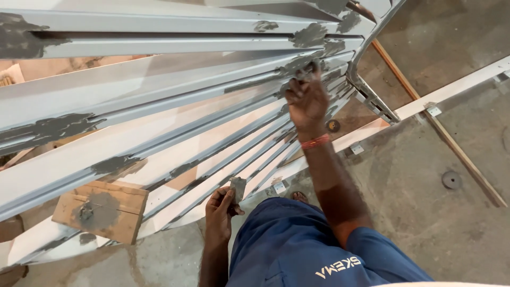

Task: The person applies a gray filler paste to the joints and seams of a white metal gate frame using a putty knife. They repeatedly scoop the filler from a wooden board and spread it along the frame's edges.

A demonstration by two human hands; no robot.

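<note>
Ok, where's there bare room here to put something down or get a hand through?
Bare concrete floor lies right of the right hand, between the white rail and the round disc. The wooden board has bare edges around its grey putty. Among the grey metal bars it is crowded; the left hand holds a small scraper.

The scene is evenly and softly lit, with no hard shadows cast on the concrete floor [425, 212]. A pale sheen is seen along the white metal bars [133, 85]. Straight bars are bowed by wide-angle distortion, and slight softness is noted throughout.
</note>
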